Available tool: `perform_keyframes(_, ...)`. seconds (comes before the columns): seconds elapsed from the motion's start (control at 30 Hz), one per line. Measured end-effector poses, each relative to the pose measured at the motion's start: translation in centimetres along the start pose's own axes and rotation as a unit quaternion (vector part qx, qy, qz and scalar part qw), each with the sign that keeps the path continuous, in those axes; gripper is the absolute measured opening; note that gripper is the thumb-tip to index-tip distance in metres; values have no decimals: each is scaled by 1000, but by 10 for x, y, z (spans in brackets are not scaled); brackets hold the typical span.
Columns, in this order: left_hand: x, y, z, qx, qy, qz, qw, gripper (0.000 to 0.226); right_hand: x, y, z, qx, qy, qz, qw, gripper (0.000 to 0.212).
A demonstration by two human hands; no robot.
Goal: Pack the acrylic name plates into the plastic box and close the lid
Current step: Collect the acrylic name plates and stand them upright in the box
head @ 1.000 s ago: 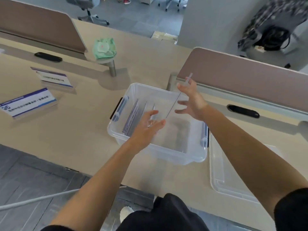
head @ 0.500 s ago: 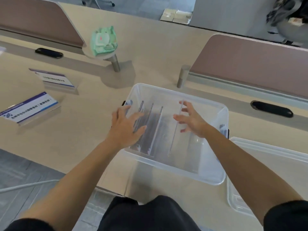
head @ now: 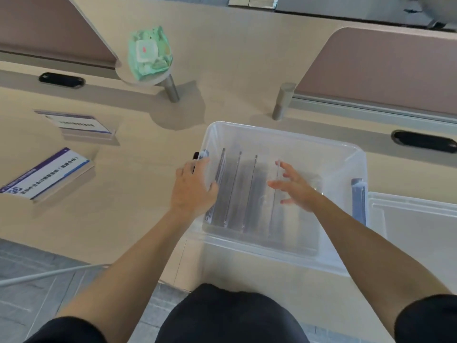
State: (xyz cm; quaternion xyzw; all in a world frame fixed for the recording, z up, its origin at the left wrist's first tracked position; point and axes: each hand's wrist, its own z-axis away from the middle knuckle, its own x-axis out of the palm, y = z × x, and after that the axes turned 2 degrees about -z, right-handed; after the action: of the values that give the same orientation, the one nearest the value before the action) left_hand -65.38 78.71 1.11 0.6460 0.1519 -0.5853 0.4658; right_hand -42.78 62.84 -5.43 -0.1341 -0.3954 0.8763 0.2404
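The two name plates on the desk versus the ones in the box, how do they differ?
The two name plates on the desk lie outside the box with printed blue-and-white faces showing. The name plates in the box stand on edge in a row, showing mostly thin clear edges. Both groups look like clear acrylic.

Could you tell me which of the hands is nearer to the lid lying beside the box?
The right. The right hand is inside the plastic box, toward the side where the lid lies on the desk. The left hand rests on the box's opposite wall, farther from the lid.
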Motion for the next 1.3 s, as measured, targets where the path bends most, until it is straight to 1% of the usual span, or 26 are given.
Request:
perform_keyframes(0.07,0,-2,0,-1,-3,2,1000,61,0,4,-1,-5,9,-27,1000,60)
perform_keyframes(0.1,0,-3,-1,0,-2,2,1000,62,0,5,0,-4,10,-34,999,57)
perform_keyframes(0.17,0,-4,-2,4,-1,2,1000,62,2,4,6,4,13,-34,999,63)
perform_keyframes(0.23,0,-4,-2,5,0,1,1000,61,4,3,15,12,16,-22,1000,79)
perform_keyframes(0.3,0,-5,-1,8,2,-1,1000,61,1,6,26,16,4,-1,1000,89)
perform_keyframes(0.4,0,-5,-1,13,5,2,1000,61,-5,12,43,-13,-36,82,996,101)
perform_keyframes(0.47,0,-5,-1,15,3,3,1000,61,-5,15,52,-25,-59,151,986,101)
perform_keyframes(0.53,0,-5,0,15,5,-1,1000,61,-3,17,56,-28,-80,180,980,97)
perform_keyframes(0.7,-2,-3,0,19,16,-17,1000,58,2,18,53,-35,-90,140,985,97)
perform_keyframes(0.93,-1,-2,0,5,9,-18,1000,58,11,14,47,-51,-103,85,990,94)
perform_keyframes(1.13,1,-1,-1,-4,5,-19,1000,59,18,13,45,-65,-103,80,989,90)
perform_keyframes(1.3,1,-1,0,-10,5,-18,1000,58,20,14,45,-56,-108,71,990,92)
